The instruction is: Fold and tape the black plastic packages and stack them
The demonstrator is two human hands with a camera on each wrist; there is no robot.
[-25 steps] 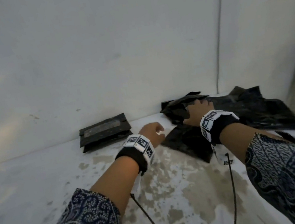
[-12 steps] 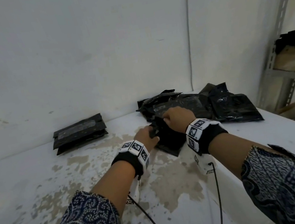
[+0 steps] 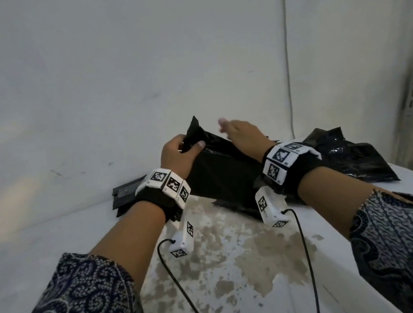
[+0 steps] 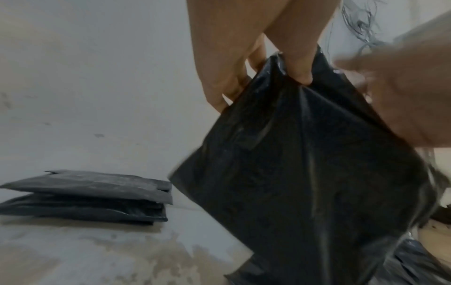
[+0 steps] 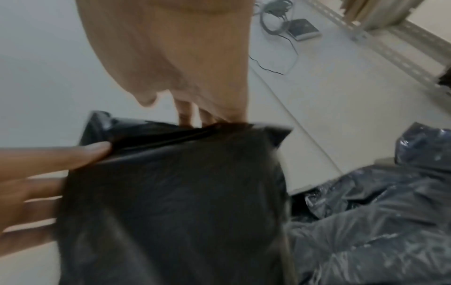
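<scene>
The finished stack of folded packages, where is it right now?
In the head view the finished stack lies at the back of the table against the wall, just beyond the left hand, which grips the raised package.

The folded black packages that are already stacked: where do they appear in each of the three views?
Head: stacked packages left of centre by the wall, partly behind the left hand.
Left wrist: lower left, on the table.
Right wrist: not in view.
Shared landmark: the held black package.
</scene>
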